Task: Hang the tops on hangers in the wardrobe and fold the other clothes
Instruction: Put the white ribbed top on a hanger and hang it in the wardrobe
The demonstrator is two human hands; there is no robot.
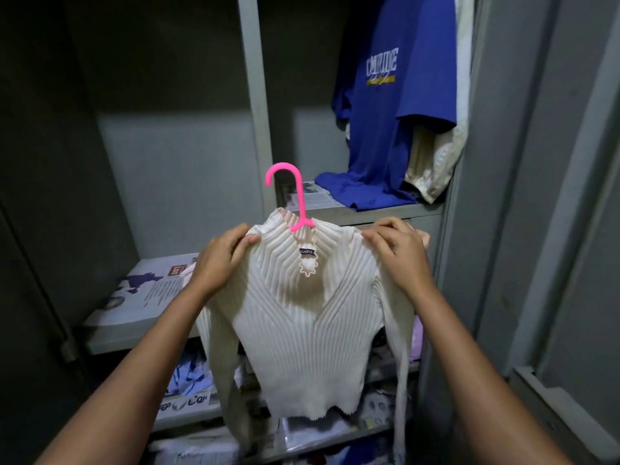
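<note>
1. Cream ribbed knit top [307,317] hangs front-on before the open wardrobe [255,95], held out in mid-air between both hands, hem and sleeves dangling over the lower shelves.
2. Pink hanger [291,196] sits inside the neckline; only its hook and stem show, rising upright from the collar, hook opening to the left.
3. Left hand [224,260]: fingers and thumb curled, pinching the top's left shoulder. Right hand [397,253]: fingers curled, pinching the right shoulder. Both look to grip fabric over the hanger's arms, though those arms are hidden.
4. Key relation: hook stands midway between the two hands and above them, so neither hand is nearer. Top's long axis runs vertical; shoulder line runs level, left to right.
5. Blue T-shirt [396,105] hangs up and to the right in the right-hand compartment; any rail is out of view.
6. Judgement: next move is a lift up and right, keeping shoulders level so the hook stays upright.
</note>
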